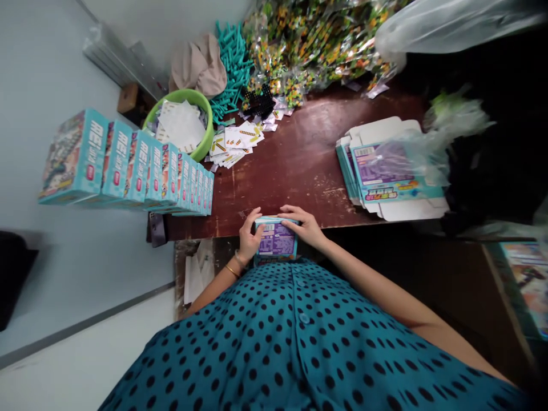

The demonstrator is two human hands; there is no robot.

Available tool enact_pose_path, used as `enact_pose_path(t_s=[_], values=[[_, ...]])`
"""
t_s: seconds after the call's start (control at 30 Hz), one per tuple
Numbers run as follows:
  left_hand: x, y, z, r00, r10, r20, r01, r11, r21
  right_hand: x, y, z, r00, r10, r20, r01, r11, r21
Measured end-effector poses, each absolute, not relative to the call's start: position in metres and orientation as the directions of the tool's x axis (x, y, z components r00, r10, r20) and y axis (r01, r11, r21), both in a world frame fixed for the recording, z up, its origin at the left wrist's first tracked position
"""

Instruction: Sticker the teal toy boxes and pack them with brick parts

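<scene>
Both of my hands are on a small teal and purple cardboard box [277, 240] at the table's front edge, close against my body. My left hand [249, 237] grips its left side, the thumb lying on the printed face. From the right, my right hand [306, 227] holds the upper right corner, with its thumb on the face and fingers over the top edge. The printed purple panel with a barcode faces up. The lower end of the box is partly hidden by my shirt.
A stack of flat printed cartons [387, 165] lies right. Upright teal boxes [137, 165] line the left, near a green basket [208, 128] of papers. Instruction sheets [240, 140], teal sticks [233, 63] and bags of small colourful pieces [312, 45] cover the back of the brown table [282, 165].
</scene>
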State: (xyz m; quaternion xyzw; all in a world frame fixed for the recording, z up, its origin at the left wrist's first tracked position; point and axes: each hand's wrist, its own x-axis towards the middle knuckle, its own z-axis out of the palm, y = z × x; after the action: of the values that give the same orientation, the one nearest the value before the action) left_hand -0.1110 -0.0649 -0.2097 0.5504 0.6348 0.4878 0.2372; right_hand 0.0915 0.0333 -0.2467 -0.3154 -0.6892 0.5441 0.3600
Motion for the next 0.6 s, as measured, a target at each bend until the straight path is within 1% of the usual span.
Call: enact_pose_path(t_s=[0.1,0.13,0.17,0.23,0.3,0.33,0.4,0.47,0.53,0.6], values=[[-0.116,-0.063,-0.201,-0.259,0.954,0.153,0.415,-0.033,0.909,0.096,0.033,-0.243,-0.550,0.822,0.149,0.068,0.222,-0.973],[-0.117,-0.062,-0.197,-0.242,0.963,0.120,0.395,-0.015,0.918,0.097,0.034,-0.240,-0.563,0.811,0.160,0.085,0.250,-0.965],[-0.118,-0.061,-0.194,-0.226,0.970,0.091,0.377,0.000,0.926,0.098,0.035,-0.235,-0.589,0.787,0.185,0.111,0.305,-0.946],[-0.117,-0.060,-0.189,-0.211,0.976,0.062,0.344,0.015,0.939,0.097,0.039,-0.224,-0.669,0.699,0.253,0.164,0.471,-0.867],[-0.113,-0.061,-0.187,-0.206,0.977,0.062,0.330,0.010,0.944,0.094,0.043,-0.215,-0.751,0.589,0.298,0.176,0.614,-0.769],[-0.111,-0.063,-0.188,-0.204,0.976,0.071,0.332,0.001,0.943,0.092,0.045,-0.211,-0.777,0.547,0.310,0.165,0.654,-0.738],[-0.107,-0.066,-0.189,-0.206,0.974,0.092,0.346,-0.015,0.938,0.089,0.045,-0.208,-0.788,0.521,0.329,0.146,0.676,-0.722],[-0.105,-0.069,-0.191,-0.204,0.973,0.103,0.366,-0.022,0.930,0.088,0.043,-0.210,-0.780,0.531,0.330,0.138,0.661,-0.737],[-0.107,-0.070,-0.192,-0.207,0.971,0.120,0.383,-0.032,0.923,0.091,0.040,-0.215,-0.763,0.561,0.322,0.141,0.630,-0.764],[-0.110,-0.070,-0.195,-0.238,0.960,0.147,0.394,-0.043,0.918,0.096,0.036,-0.222,-0.709,0.628,0.321,0.150,0.580,-0.801]])
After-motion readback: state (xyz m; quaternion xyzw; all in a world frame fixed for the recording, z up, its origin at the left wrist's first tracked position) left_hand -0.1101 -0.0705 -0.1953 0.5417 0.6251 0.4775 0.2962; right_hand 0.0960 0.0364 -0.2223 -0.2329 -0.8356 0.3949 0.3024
